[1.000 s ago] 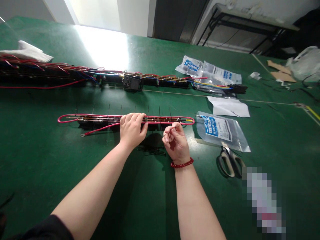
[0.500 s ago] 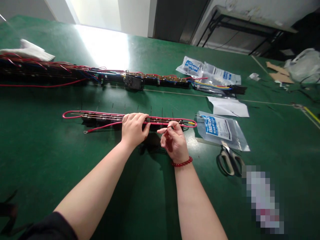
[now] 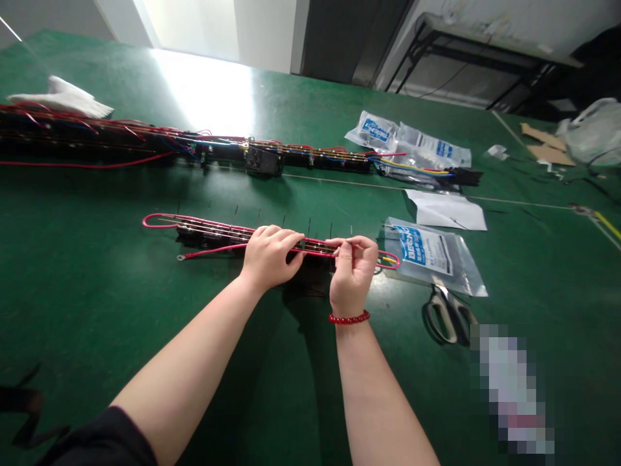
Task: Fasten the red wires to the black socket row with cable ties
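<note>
To the left of a clear plastic bag with a blue label (image 3: 431,257), the person's left hand (image 3: 272,259) clasps a slim black strip looped with red cable (image 3: 220,233) across its middle, apparently to steady it. The right hand (image 3: 353,268), fingers curled, pinches thumb against forefinger over the bag-side end; what it holds, if anything, cannot be told.

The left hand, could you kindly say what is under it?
Under the left hand runs the black wired strip with its red cable, visible at either side; whatever the palm covers cannot be seen.
</note>
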A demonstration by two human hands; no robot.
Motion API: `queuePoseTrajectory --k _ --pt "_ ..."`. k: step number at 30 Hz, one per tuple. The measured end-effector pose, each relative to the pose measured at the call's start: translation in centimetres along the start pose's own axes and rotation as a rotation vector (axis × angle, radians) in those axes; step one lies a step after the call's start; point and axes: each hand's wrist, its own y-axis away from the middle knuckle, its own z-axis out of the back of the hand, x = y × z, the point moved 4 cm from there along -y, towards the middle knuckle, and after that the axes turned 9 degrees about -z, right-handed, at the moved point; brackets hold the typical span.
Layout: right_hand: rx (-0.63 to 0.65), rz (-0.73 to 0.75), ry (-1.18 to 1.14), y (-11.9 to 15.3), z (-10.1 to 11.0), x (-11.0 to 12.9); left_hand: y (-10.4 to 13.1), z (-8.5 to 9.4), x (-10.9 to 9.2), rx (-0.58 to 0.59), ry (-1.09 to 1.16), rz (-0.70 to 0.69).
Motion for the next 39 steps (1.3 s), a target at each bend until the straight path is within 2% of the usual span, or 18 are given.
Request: queuePoseTrajectory --k 13,20,31,39 --pt "0.002 0.124 0.084 -0.2 -0.1 0.1 0.1 0.1 -0.2 -0.025 -0.014 -0.085" --pt "0.032 0.221 0.202 0.2 -0.4 -0.7 0.1 0.1 -0.3 -0.023 -0.036 -0.101" --pt "-0.061 0.441 0.470 0.3 0.5 -1.4 0.0 0.0 -0.3 -0.019 -0.039 -0.127" --pt "-0.094 0.436 0.515 0.3 0.6 -1.5 -0.1 0.0 -0.4 -0.015 -0.055 -0.118"
